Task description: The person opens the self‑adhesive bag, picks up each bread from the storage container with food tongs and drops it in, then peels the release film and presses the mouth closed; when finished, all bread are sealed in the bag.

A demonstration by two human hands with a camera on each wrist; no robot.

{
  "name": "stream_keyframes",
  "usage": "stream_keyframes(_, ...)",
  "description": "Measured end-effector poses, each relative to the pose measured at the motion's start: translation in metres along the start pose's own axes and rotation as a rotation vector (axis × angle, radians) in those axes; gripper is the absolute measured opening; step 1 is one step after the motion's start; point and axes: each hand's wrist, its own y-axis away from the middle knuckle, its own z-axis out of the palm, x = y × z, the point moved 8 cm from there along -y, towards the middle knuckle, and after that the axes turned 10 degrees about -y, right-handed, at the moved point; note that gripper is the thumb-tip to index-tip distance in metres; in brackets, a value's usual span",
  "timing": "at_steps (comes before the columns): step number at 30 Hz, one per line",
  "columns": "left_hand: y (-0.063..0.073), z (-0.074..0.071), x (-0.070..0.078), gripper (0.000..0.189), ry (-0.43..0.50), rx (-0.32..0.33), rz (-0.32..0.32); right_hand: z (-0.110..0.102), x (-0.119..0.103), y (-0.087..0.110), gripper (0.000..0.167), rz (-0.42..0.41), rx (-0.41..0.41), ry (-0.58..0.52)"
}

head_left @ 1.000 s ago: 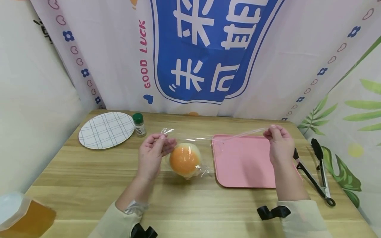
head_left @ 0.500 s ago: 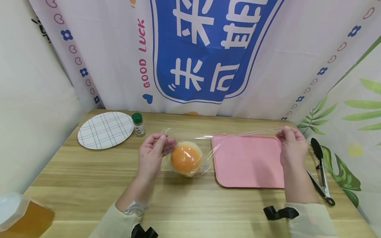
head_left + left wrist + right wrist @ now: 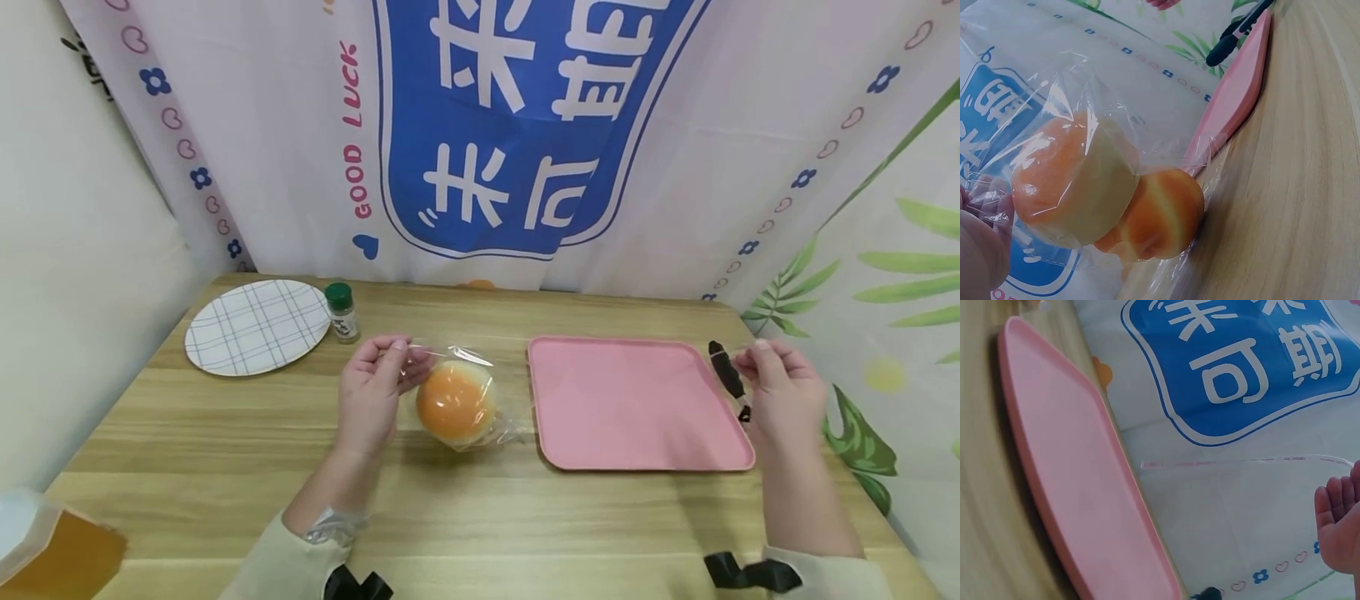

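Note:
My left hand (image 3: 370,400) pinches the top edge of a clear plastic bag (image 3: 510,425), which hangs low over the table. Inside, a round bun (image 3: 453,404) with a glossy orange-brown top faces up. The left wrist view shows a second, striped bun (image 3: 1163,215) beneath the first one. Out to the right, beyond the pink tray, my right hand (image 3: 787,400) pinches one end of a thin clear plastic strip (image 3: 1210,463). That strip reaches leftward in the right wrist view, its other end loose, apart from the bag.
A pink tray (image 3: 637,404) lies right of the bag. Black-tipped tongs (image 3: 726,371) are mostly hidden behind my right hand. A checked oval plate (image 3: 258,327) and a green-capped shaker (image 3: 342,313) stand at the back left. A container of amber liquid (image 3: 82,550) sits front left.
My right hand has moved rightward past the tray, pulling the strip off the bag. The stretched bag has gone slack around the buns, while my left hand keeps its grip.

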Motion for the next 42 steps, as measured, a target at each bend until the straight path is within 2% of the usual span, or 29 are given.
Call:
stream_keyframes(3, 0.000, 0.000, 0.000, 0.011, 0.011, 0.002, 0.006, -0.010, -0.012, 0.009, 0.016, -0.011, -0.040, -0.009)
stream_keyframes(7, -0.001, 0.001, 0.000, 0.010, 0.028, 0.001, 0.013, -0.026, -0.029, 0.021, 0.015, -0.019, -0.110, 0.045)
stream_keyframes(9, -0.001, 0.001, 0.000, 0.011, 0.031, 0.004, 0.016, -0.034, -0.038, 0.026, 0.015, -0.040, -0.131, 0.145)
stream_keyframes(11, -0.001, 0.001, 0.000, 0.011, 0.032, 0.006, 0.017, -0.042, -0.046, 0.031, 0.015, -0.049, -0.132, 0.296)
stream_keyframes(12, -0.001, 0.001, 0.000, 0.012, 0.032, 0.007, 0.016, -0.046, -0.049, 0.033, 0.016, -0.060, -0.126, 0.383)
stream_keyframes(14, -0.001, 0.001, 0.000, 0.013, 0.031, 0.009, 0.018, -0.050, -0.053, 0.037, 0.018, -0.088, -0.145, 0.627)
stream_keyframes(16, -0.001, 0.001, 0.000, 0.012, 0.029, 0.011, 0.018, -0.047, -0.053, 0.042, 0.024, -0.144, -0.214, 0.795)
stream_keyframes(19, -0.001, 0.000, 0.000, 0.011, 0.024, 0.013, 0.020, -0.032, -0.041, 0.055, 0.024, -0.269, -0.389, 0.959)
stream_keyframes(21, -0.001, 0.000, 0.000, 0.011, 0.018, 0.011, 0.020, -0.020, -0.027, 0.065, 0.019, -0.320, -0.520, 0.992)
stream_keyframes(24, -0.001, 0.001, 0.000, 0.011, 0.016, 0.006, 0.019, -0.004, -0.001, 0.080, 0.007, -0.325, -0.679, 1.069)
stream_keyframes(27, -0.001, 0.003, 0.001, 0.010, 0.020, 0.002, 0.016, 0.009, 0.023, 0.096, 0.010, -0.300, -0.816, 1.075)
stream_keyframes(30, -0.001, 0.002, 0.000, 0.011, 0.021, 0.003, 0.012, 0.019, 0.046, 0.108, 0.012, -0.223, -0.922, 1.047)
stream_keyframes(36, -0.001, 0.002, 0.001, 0.010, 0.015, 0.005, 0.009, 0.020, 0.089, 0.118, 0.005, 0.053, -0.990, 1.099)
stream_keyframes(42, -0.001, 0.002, 0.001, 0.009, 0.011, 0.001, 0.008, 0.016, 0.121, 0.127, 0.008, 0.188, -1.086, 1.106)
